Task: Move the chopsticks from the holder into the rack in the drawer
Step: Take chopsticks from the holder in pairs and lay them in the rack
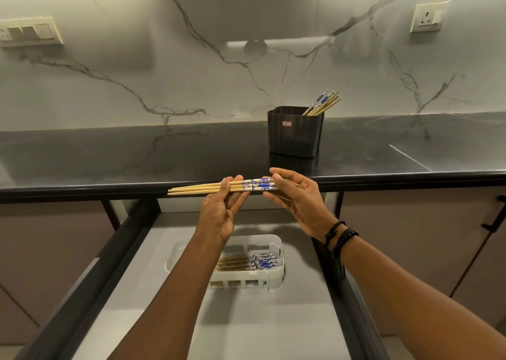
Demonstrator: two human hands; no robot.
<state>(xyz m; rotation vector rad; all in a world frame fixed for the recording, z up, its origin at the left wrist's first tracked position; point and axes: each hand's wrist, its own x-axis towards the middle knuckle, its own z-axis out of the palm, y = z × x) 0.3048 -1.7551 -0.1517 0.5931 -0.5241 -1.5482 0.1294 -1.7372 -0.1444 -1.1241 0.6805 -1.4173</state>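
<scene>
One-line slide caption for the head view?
Left hand and right hand hold chopsticks over the drawer rack; other chopsticks lean in the holder.

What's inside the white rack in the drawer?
Some chopsticks with blue-patterned ends lie flat inside the white rack. The left forearm covers their tips, so I cannot count them.

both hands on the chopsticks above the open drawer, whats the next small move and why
Probably lower the held chopsticks straight down into the white rack. The left hand and right hand hold them level over the drawer, patterned ends to the right, matching the chopsticks in the rack, so no turning seems needed. More wait in the black holder.
</scene>
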